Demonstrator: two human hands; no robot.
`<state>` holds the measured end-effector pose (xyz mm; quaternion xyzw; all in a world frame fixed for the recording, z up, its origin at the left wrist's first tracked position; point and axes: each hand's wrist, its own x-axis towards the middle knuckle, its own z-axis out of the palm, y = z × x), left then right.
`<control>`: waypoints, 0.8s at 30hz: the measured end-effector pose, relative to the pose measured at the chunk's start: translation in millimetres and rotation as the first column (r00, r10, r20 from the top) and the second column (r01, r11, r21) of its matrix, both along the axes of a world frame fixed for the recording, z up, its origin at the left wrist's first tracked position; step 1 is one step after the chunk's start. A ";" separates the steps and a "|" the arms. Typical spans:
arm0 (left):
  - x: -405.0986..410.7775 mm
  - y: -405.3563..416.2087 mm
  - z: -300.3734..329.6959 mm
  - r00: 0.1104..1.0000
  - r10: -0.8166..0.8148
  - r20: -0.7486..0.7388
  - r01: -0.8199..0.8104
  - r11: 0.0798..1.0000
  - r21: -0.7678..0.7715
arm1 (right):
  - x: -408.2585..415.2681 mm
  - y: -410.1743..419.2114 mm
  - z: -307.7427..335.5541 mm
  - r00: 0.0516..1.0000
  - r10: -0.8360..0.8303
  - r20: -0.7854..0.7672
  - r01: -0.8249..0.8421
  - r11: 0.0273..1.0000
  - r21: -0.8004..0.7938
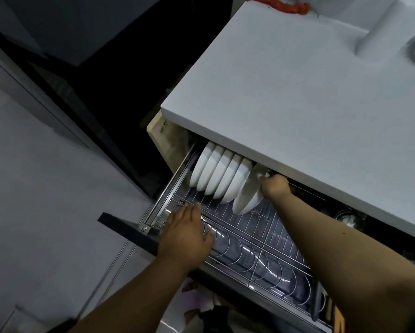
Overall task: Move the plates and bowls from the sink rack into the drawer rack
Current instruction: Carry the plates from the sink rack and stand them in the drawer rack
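Nearest, my left hand (pixel 186 233) rests flat on the rack (pixel 261 239) while my right hand (pixel 275 186) pinches the slick, breakable bowl (pixel 246 195) by its rim.

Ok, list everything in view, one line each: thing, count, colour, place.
bowls: five standing in a row, white, far left of the drawer rack, on edge.
held bowl: one, white, right end of that row.
drawer rack: one, silver wire, pulled out under the counter.
counter: one, white, above the drawer.
red object: one, far edge of the counter; too blurred to name.
floor: grey, left of the drawer.
left hand: one, fingers straight, resting on the rack's front left part.
right hand: one, its grip round the held bowl's rim.
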<state>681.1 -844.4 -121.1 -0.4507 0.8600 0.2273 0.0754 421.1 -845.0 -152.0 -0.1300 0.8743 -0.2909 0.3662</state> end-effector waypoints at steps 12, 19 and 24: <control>0.7 0.3 -6.6 0.999 0.022 -0.026 -0.022 1.000 -0.004 | 5.6 -17.9 -10.9 0.983 0.170 -0.070 -0.161 0.980 0.116; -0.3 0.2 -4.5 0.999 0.029 -0.019 -0.029 1.000 0.009 | 11.0 -30.2 -16.4 0.968 0.233 -0.093 -0.212 0.958 0.191; -0.6 0.1 -3.7 0.999 0.036 -0.002 -0.036 0.999 0.025 | 10.0 -34.1 -21.4 0.966 0.244 -0.088 -0.222 0.953 0.204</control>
